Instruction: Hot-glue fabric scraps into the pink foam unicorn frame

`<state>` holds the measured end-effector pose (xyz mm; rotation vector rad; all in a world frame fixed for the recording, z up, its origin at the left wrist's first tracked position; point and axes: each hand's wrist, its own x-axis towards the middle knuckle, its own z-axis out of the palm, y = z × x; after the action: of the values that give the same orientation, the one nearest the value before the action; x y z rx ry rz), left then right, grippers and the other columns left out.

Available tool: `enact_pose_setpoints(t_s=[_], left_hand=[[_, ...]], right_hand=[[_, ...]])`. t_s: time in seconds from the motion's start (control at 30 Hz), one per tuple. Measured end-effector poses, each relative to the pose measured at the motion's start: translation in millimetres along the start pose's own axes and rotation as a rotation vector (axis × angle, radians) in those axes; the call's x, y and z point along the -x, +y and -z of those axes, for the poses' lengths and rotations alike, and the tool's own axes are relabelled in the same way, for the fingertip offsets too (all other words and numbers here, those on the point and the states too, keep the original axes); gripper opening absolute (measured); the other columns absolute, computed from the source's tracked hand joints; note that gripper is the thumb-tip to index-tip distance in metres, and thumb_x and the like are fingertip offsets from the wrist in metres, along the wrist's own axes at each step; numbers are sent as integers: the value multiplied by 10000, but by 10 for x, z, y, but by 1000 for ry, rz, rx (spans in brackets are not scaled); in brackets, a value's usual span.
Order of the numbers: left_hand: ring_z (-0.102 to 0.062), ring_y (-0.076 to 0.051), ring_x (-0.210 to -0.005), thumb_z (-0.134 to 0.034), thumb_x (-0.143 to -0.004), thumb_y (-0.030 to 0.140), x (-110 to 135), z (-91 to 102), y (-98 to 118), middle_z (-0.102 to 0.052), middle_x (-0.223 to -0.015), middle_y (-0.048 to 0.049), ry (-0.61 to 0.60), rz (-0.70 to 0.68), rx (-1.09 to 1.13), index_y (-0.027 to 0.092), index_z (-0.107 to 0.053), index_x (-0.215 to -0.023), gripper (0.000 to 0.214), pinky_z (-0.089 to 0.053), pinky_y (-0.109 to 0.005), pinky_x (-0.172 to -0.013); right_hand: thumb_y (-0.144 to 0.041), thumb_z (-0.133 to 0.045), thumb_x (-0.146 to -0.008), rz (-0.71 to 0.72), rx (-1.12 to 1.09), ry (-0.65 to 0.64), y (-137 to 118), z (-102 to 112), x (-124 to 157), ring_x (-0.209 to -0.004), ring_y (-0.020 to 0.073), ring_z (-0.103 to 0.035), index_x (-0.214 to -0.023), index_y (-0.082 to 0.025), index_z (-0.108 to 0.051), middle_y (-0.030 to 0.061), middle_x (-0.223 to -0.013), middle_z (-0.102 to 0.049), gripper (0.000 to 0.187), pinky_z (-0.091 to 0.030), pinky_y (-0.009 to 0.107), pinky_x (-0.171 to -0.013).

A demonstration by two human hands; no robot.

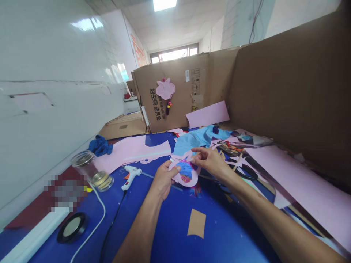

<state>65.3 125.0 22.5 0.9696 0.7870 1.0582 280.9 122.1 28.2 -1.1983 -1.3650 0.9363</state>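
My left hand [163,179] grips a pink cloud-shaped cutout [193,180] by its left edge, with the thumb over its front. A patch of blue and magenta patterned material [186,168] fills the cutout's middle. At the upper right edge of the same piece, my right hand [208,160] has its fingertips pinched together, the index finger extended over the top. Below both hands, a small tan card [196,223] lies on the blue table [170,233].
A white glue gun [132,177] lies left of my hands, near a clear jar [90,170] and a roll of black tape [71,228]. Pink sheets [298,175], scissors [245,171] and light blue cloth [196,138] cover the right and back. A similar pink cutout [165,88] hangs on the cardboard wall [214,80].
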Motion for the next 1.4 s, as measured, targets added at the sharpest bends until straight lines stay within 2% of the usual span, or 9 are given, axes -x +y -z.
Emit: enact_pose_setpoints(t_s=[0.2, 0.5, 0.63, 0.77, 0.93, 1.07, 1.27, 1.4], left_hand=[[-659, -141, -559, -1023, -573, 344, -27, 54, -33, -805, -816, -60, 37, -26, -18, 149, -803, -1030, 544, -497, -237, -560], [-716, -185, -626, -1013, -593, 346, -12, 32, -50, -811, -847, -79, 4, -21, -24, 151, -803, -1045, 536, -556, -287, -646], [-749, -215, -689, -1030, -572, 389, -14, 30, -50, -818, -857, -85, 7, -32, -11, 145, -805, -1063, 594, -579, -311, -699], [-736, -200, -679, -1028, -600, 428, -11, 26, -43, -816, -838, -85, 21, -39, -7, 130, -812, -1017, 556, -586, -310, -711], [-754, -213, -726, -1044, -548, 362, 6, 12, -35, -825, -880, -91, 16, -26, 6, 135, -812, -1051, 598, -594, -323, -755], [-757, -227, -724, -1040, -532, 318, 21, -2, -32, -827, -912, -94, 7, -7, -3, 146, -807, -1074, 614, -594, -333, -728], [-717, -201, -646, -1000, -634, 518, 2, 36, -70, -788, -777, -79, 40, -6, -31, 136, -798, -944, 532, -577, -316, -670], [-701, -185, -630, -996, -636, 476, -19, 75, -96, -784, -776, -64, 59, -35, -42, 141, -802, -931, 486, -548, -291, -647]], right_hand=[[-361, -823, -740, 8, -27, -44, 25, -46, 7, -656, 207, -709, -1240, -175, -687, -31, -673, -707, 550, -539, 331, -672], [-352, -807, -761, 20, -22, -51, 50, -63, 18, -657, 213, -720, -1225, -190, -684, -20, -686, -731, 507, -558, 340, -656], [-342, -803, -762, 21, -15, -48, 55, -68, 9, -650, 208, -716, -1223, -190, -684, -25, -684, -730, 500, -563, 337, -647], [-322, -800, -765, 22, -14, -48, 47, -65, 6, -636, 203, -712, -1232, -181, -678, -21, -677, -732, 504, -560, 329, -632], [-302, -824, -756, 13, -12, -50, 43, -58, 10, -642, 207, -721, -1224, -185, -691, -20, -676, -741, 500, -565, 323, -627], [-317, -820, -755, 11, -19, -56, 23, -57, 11, -647, 203, -717, -1234, -168, -681, -23, -664, -729, 521, -560, 318, -646], [-327, -832, -739, 7, -10, -65, 14, -56, 17, -646, 205, -707, -1223, -167, -688, -17, -671, -730, 529, -542, 318, -638], [-334, -822, -762, 7, -5, -72, 23, -69, 21, -650, 205, -698, -1251, -168, -689, -16, -677, -727, 533, -544, 325, -645]])
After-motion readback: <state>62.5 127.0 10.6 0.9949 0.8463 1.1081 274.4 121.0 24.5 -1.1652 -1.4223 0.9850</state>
